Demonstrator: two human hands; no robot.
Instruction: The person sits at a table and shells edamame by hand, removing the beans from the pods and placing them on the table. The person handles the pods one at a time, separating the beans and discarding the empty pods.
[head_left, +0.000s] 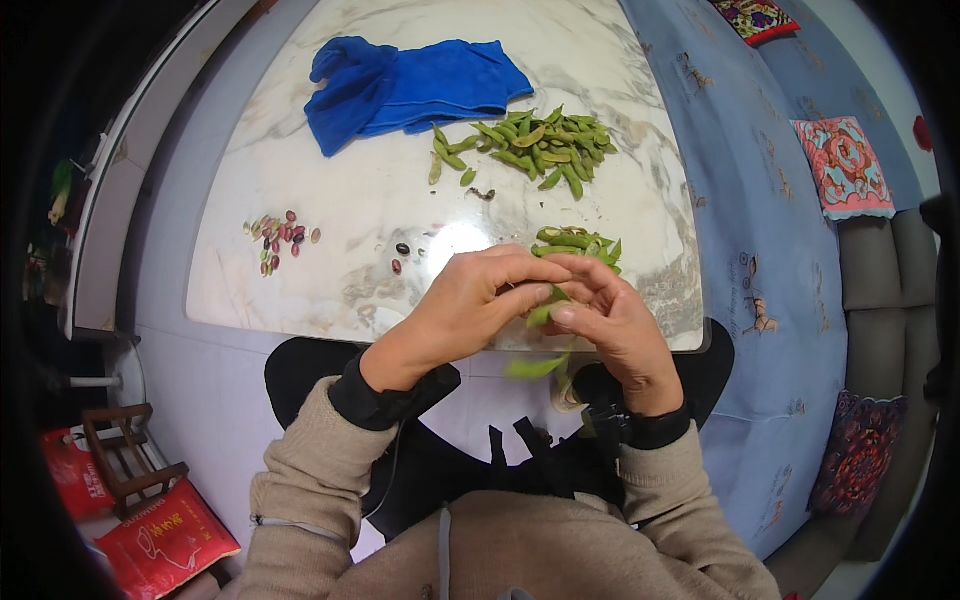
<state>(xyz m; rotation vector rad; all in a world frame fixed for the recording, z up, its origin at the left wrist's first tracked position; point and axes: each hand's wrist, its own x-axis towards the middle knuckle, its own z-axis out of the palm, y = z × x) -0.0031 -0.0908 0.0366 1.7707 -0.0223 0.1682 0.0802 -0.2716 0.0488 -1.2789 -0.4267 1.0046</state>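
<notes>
Close to the table's front edge, my left hand and my right hand meet over a green bean pod. Thumbs and fingers of both hands pinch it, and the fingers hide part of it. Below them a blurred piece of green pod is in the air past the edge. Just beyond my right hand lies a small heap of green pods, partly covered by the fingers. Two dark shelled beans rest left of my hands. Farther left is a scatter of red, purple and pale green beans.
A larger heap of pods lies farther back on the marble-patterned table, beside a crumpled blue cloth. A roll of tape shows below the edge. A sofa with a blue cover runs along the right; red bags stand lower left.
</notes>
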